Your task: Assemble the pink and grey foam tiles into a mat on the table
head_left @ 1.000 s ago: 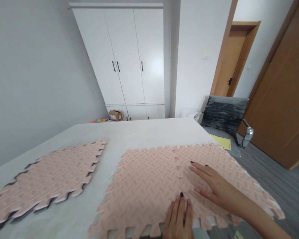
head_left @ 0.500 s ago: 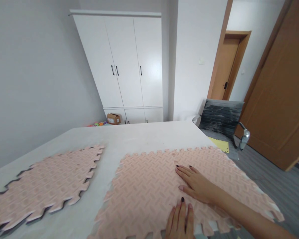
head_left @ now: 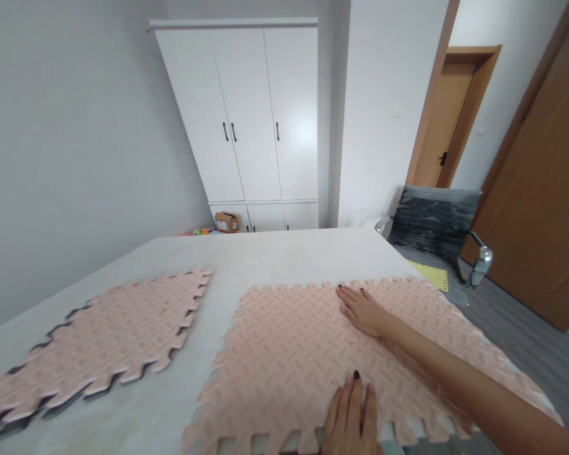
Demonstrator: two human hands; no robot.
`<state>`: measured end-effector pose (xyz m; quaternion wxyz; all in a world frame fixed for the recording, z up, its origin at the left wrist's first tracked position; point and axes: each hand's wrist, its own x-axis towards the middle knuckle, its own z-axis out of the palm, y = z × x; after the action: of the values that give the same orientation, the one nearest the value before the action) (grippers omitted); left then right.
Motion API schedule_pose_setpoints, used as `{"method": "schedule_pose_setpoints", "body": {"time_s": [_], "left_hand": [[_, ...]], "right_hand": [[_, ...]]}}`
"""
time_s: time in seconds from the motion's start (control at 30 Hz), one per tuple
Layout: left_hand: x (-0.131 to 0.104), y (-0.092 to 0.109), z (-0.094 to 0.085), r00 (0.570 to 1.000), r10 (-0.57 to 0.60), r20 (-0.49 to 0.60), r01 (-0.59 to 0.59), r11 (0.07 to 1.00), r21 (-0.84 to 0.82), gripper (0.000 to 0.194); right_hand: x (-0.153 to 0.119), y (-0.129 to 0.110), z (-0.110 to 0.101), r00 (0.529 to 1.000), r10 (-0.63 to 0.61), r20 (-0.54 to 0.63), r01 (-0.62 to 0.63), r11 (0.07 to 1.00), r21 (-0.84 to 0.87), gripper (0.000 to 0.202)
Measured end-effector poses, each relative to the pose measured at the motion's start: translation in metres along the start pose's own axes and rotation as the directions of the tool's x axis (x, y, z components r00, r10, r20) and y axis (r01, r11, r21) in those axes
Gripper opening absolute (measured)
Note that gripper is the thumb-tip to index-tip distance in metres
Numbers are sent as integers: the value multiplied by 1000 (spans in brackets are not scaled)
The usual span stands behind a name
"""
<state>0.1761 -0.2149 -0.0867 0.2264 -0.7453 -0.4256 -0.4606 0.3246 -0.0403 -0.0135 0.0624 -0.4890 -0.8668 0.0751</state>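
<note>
A pink foam mat (head_left: 284,341) with jigsaw-toothed edges and a raised tread pattern lies flat on the white table. My right hand (head_left: 365,311) rests palm down near its far edge, fingers stretched out and dark nails showing. Close to the mat's near edge, my left hand (head_left: 351,417) also presses flat, fingers extended; its lower part is cut off by the frame. Neither hand grips anything. To the left, a second piece of pink foam mat (head_left: 123,335) lies apart, its dark underside visible along the toothed edges.
The white table (head_left: 265,253) carries both mats. Past its right side stand a dark office chair (head_left: 436,221) with a yellow sheet (head_left: 429,275) and a wooden door (head_left: 540,189). A white wardrobe (head_left: 246,114) and a cardboard box (head_left: 226,222) are behind the table.
My right hand has slid away from me, toward the mat's far edge. My left hand stays near the near edge. The camera view has turned slightly.
</note>
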Motion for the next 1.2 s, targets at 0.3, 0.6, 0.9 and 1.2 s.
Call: {"method": "schedule_pose_setpoints", "body": {"time_s": [0.3,0.6,0.9,1.2], "left_hand": [[-5,3,-3,997,-35,67,36,999,-20,46],[-5,5,0,993,-63,102,69,996,-63,46],[13,4,-10,910,-91,405,140,986,-92,63],[31,4,-25,782,-75,619,133,990,-48,64]], "right_hand": [[12,27,-4,999,-27,30,22,987,157,63],[25,22,3,994,59,-90,-55,997,47,49],[24,19,-7,994,97,-52,-93,993,78,53],[32,13,-10,994,107,-25,-106,994,40,54]]}}
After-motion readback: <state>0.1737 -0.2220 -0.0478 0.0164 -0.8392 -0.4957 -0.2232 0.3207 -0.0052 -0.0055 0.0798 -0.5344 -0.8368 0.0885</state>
